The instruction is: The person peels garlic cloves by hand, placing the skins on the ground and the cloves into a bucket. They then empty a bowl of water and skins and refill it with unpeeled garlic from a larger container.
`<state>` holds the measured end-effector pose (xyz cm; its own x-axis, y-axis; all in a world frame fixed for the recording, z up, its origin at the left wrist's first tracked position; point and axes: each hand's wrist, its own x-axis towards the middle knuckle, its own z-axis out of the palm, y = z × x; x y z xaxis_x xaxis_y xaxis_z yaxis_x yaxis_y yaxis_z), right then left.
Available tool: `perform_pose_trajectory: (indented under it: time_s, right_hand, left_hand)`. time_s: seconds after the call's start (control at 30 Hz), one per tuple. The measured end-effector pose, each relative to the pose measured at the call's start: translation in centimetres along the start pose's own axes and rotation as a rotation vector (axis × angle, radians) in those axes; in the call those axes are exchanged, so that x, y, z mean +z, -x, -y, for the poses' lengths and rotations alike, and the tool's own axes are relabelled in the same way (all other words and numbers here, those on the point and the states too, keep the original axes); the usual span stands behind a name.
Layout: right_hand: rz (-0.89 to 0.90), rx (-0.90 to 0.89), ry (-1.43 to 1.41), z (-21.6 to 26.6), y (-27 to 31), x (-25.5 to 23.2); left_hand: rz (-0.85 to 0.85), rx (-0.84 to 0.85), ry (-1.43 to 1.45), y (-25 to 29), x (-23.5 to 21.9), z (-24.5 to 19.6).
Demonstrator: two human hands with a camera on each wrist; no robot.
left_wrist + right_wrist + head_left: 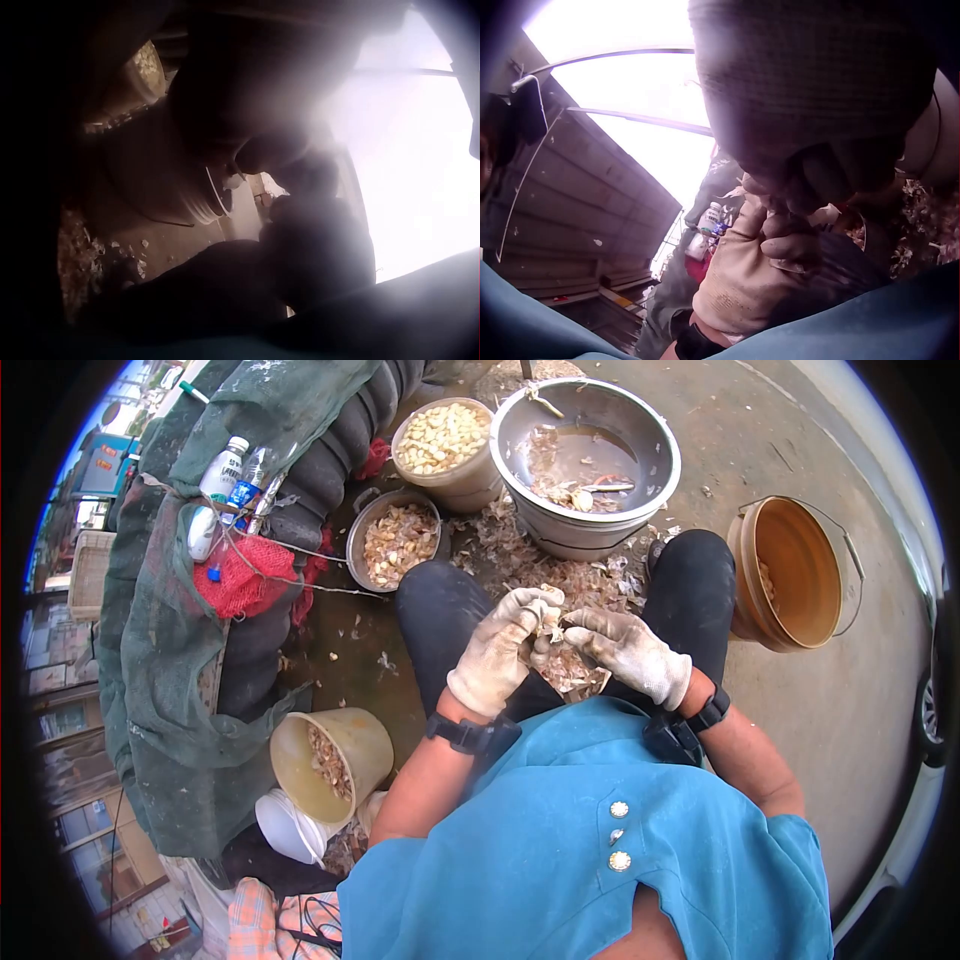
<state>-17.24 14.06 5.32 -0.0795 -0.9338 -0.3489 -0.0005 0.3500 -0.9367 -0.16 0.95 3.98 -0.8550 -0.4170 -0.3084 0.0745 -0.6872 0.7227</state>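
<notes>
Both hands wear whitish work gloves and meet over the lap in the head view. My left hand (493, 653) pinches a small piece of garlic (548, 622) with papery skin on it. From the other side, the thumb and fingertips of my right hand (640, 658) pinch at that same piece. In the right wrist view the left glove (739, 281) shows curled fingers, and a pale flake of skin (737, 192) sticks out by its thumb. The left wrist view is mostly dark. Below the hands lies a heap of loose garlic skins (572, 676) between the knees.
Ahead stand a bucket (472, 492) of peeled cloves, a small pot (353, 558) of cloves and a large metal basin (578, 540) with water and skins. An orange-brown bucket (815, 575) stands right; a tilted yellowish bucket (368, 745) lies left. Bottles (224, 468) rest on green netting.
</notes>
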Motion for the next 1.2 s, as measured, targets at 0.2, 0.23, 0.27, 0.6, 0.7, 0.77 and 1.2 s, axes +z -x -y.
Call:
perform_pose_trajectory:
  time_s: [0.2,0.23,0.27,0.6,0.7,0.77,1.2]
  right_hand:
    - [0.012,-0.024,0.098,0.8,0.1,0.0]
    - [0.027,-0.006,0.137,1.1,0.2,0.1]
    - [0.027,-0.006,0.137,1.0,0.2,0.2]
    - [-0.029,-0.034,0.282,1.0,0.2,0.1]
    - [-0.006,-0.008,0.296,2.1,0.4,-0.1]
    - [0.006,0.026,0.312,2.2,0.4,-0.1]
    - [0.041,-0.085,0.300,0.9,0.4,-0.2]
  left_hand:
    - [-0.013,-0.028,0.103,-0.4,-0.4,0.4]
    - [-0.014,-0.029,0.102,-0.3,-0.4,0.4]
    - [-0.037,-0.043,-0.008,-0.2,-0.3,0.3]
    - [0.046,-0.227,0.166,-0.5,-1.3,0.1]
    - [0.042,-0.213,0.107,-0.2,-1.2,0.0]
    - [0.011,-0.222,0.075,0.0,-0.8,-0.3]
    - [0.120,-0.240,-0.003,-0.1,-1.6,-0.6]
